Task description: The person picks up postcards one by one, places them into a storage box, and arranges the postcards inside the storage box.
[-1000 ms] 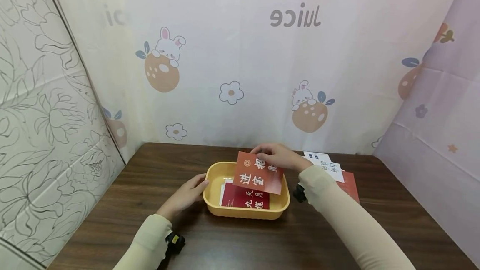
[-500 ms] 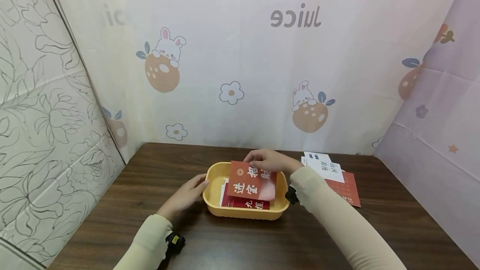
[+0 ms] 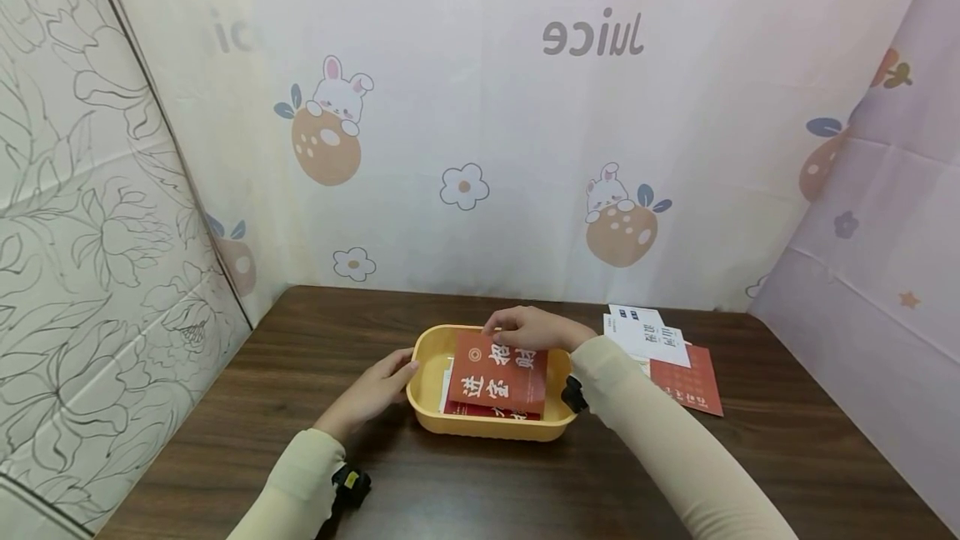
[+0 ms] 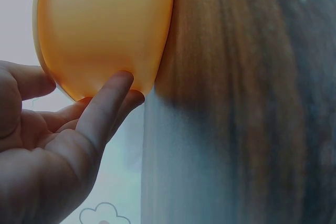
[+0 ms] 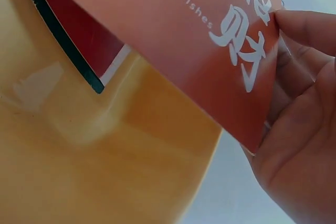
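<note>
A yellow plastic basket (image 3: 487, 431) stands on the table. My left hand (image 3: 375, 390) holds its left end; in the left wrist view the thumb is at the rim and the other fingers (image 4: 107, 108) lie against the outer wall. My right hand (image 3: 534, 328) pinches the top edge of an orange-red card (image 3: 498, 373) with white Chinese characters. The card hangs tilted inside the basket. Beneath it, largely covered, is a darker red card (image 3: 457, 408); the right wrist view shows this dark red card (image 5: 86, 35) with a dark green edge under the held card (image 5: 173, 30).
On the right of the brown wooden table (image 3: 315, 340) lie several overlapping cards: white cards (image 3: 647, 336) with dark characters and an orange-red card (image 3: 693, 377), partly behind the right forearm. A patterned curtain (image 3: 480, 107) stands behind the table, with others at both sides.
My right hand has lowered the orange-red card and shifted it slightly left, deeper into the basket, covering more of the dark red card. The left hand has stayed on the basket's left end.
</note>
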Available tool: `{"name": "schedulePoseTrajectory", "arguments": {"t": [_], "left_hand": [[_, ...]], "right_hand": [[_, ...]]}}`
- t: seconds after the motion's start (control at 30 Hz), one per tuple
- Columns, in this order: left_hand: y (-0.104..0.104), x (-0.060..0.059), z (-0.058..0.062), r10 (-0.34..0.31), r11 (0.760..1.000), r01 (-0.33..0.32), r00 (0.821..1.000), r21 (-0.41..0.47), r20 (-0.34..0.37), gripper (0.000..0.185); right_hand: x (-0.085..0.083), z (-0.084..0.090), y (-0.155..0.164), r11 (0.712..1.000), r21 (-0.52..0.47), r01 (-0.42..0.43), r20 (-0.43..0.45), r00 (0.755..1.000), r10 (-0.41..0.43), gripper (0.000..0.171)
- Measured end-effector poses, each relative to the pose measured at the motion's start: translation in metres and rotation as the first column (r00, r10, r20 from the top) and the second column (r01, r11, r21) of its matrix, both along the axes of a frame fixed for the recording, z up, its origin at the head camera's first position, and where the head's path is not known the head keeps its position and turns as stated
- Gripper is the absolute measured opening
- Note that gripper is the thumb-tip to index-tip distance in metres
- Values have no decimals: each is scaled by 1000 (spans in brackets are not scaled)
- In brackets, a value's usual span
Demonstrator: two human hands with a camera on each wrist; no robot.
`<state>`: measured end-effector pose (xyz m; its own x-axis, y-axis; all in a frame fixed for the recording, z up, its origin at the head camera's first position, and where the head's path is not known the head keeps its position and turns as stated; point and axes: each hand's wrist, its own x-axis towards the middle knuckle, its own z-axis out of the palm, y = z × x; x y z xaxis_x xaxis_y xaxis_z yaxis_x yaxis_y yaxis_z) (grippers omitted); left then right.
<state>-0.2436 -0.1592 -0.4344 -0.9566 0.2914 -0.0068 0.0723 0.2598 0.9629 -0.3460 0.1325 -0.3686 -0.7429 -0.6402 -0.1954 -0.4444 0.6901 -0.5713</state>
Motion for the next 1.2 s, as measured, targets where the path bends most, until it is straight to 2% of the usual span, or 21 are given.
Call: {"name": "schedulePoseTrajectory", "arguments": {"t": [0.2,0.47,0.83,1.2], "left_hand": [[0,0,0,-3,1000,3,1000,-5,-1,49],[0,0,-1,4,1000,-4,1000,-4,0,48],[0,0,-2,-1,1000,1,1000,2,2,48],[1,0,-1,-1,1000,1,1000,0,2,49]], "right_hand": [[2,-2,-4,1000,1,9,66,998,-9,20],[3,-4,-7,1000,31,-1,120,993,-2,34],[3,-7,-14,993,119,-6,54,999,0,37],[6,-8,-16,987,159,-8,94,996,-7,38]]}}
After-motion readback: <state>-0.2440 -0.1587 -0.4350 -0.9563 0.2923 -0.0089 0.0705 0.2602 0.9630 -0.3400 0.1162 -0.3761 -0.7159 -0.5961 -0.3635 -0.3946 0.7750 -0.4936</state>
